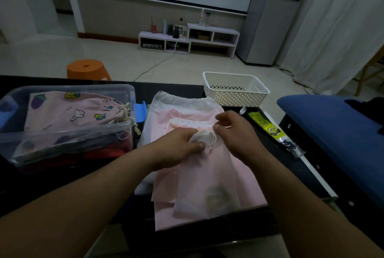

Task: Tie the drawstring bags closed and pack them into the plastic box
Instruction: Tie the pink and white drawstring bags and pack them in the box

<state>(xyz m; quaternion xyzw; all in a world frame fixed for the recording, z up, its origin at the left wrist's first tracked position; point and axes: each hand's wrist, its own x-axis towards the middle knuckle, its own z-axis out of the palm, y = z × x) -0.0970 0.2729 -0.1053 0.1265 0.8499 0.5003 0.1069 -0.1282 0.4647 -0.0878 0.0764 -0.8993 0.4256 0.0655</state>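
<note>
Left hand (176,149): squeezes the bunched top of the small white bag (204,176).
Right hand (233,131): pinches the string (214,136).
Small white bag: on the pink pile (249,178), near middle.
Plastic box (62,131): far left, holding a pink printed bag (68,110).

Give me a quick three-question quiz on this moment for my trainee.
1. Fill in: the right hand pinches the ___ of the top bag.
2. Which grips that bag's gathered neck? A. left hand B. right hand C. neither
3. True or false: the box already holds a printed bag.
Key: 1. cord; 2. A; 3. true.
</note>
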